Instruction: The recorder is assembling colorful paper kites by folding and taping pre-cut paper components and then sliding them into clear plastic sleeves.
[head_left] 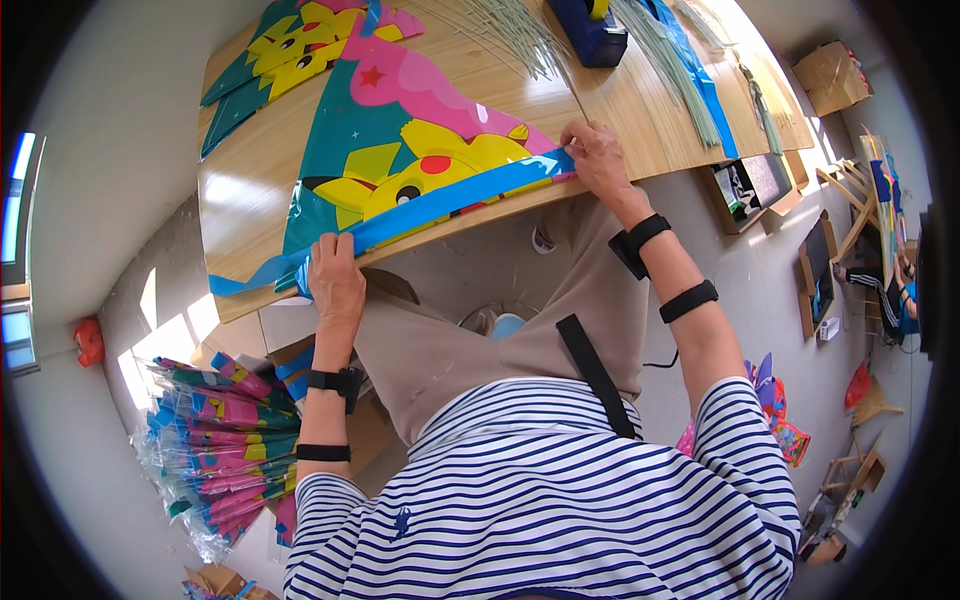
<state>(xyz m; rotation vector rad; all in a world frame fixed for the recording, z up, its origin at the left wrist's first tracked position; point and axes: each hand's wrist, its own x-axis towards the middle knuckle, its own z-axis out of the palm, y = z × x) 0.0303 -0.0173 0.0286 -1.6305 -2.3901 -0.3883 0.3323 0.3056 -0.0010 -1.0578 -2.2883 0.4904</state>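
Observation:
A colourful kite sheet (400,140) with a yellow cartoon figure on teal and pink lies flat on the wooden table (250,210). A blue strip (455,195) runs along the sheet's near edge. My left hand (335,275) pinches the strip's left end at the table's front edge. My right hand (595,155) presses the strip's right end down onto the sheet. The strip is stretched taut between both hands.
More printed kite sheets (290,50) lie at the table's far left. Thin pale rods (520,35) and a dark blue tape dispenser (590,30) sit at the back. A bundle of finished kites (225,440) lies on the floor to my left. Boxes (755,185) and frames stand to the right.

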